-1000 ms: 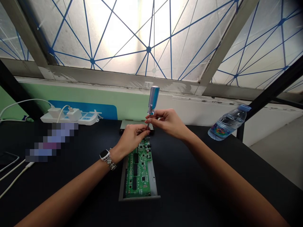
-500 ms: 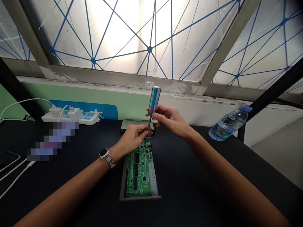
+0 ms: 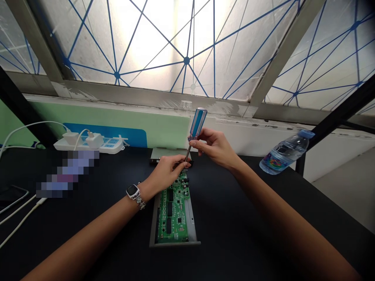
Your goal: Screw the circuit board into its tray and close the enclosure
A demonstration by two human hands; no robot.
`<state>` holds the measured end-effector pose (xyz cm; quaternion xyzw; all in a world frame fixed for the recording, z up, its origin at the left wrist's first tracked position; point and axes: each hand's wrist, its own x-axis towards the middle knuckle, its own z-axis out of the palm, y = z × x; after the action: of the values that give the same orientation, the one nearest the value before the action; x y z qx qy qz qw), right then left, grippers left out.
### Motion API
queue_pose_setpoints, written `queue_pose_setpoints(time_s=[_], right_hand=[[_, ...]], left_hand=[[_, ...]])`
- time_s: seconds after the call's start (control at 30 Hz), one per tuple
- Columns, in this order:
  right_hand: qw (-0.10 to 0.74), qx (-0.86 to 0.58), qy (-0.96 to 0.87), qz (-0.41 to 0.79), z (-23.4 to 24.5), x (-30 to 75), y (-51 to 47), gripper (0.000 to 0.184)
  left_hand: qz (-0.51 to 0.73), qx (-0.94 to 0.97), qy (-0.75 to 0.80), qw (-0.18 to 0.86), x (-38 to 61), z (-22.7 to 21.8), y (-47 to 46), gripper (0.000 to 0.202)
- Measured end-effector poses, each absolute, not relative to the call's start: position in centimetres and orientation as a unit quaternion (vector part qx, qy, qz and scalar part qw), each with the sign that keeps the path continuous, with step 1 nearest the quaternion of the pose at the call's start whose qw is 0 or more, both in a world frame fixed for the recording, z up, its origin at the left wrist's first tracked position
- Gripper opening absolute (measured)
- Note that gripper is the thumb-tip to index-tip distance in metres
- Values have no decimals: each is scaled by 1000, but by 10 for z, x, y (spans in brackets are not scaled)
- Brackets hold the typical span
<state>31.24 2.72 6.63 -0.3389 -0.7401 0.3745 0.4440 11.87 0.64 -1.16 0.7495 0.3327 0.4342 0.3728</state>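
Note:
A screwdriver (image 3: 198,121) with a blue and clear handle leans to the right, its shaft pointing down. My right hand (image 3: 215,146) pinches it at the base of the handle. Lower down, the fingers of my left hand (image 3: 168,171) close around the shaft near the tip, which they hide. Beneath and in front of my left hand lies a green circuit board (image 3: 175,218) in a grey metal tray, long side running away from me. Behind my left hand a flat grey metal piece (image 3: 168,153) lies on the table.
A white power strip (image 3: 113,145) with plugs and cables is at the back left. A water bottle (image 3: 285,153) leans at the right near a black frame bar. A phone (image 3: 13,197) lies at the far left beside a blurred-out patch. The window wall bounds the black table (image 3: 234,234).
The screwdriver has tipped from nearly upright to a lean to the right, its handle moving right with my right hand. My left hand stays at the shaft. The view shifted slightly.

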Motion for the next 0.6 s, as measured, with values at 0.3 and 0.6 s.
queue_pose_setpoints(time_s=[0.3, 0.6], right_hand=[[488, -312, -731, 361, 56, 312, 37, 29], [494, -331, -723, 352, 58, 308, 31, 33]], left_hand=[[437, 782, 342, 283, 121, -15, 3, 22], [443, 792, 370, 198, 120, -16, -1, 23]])
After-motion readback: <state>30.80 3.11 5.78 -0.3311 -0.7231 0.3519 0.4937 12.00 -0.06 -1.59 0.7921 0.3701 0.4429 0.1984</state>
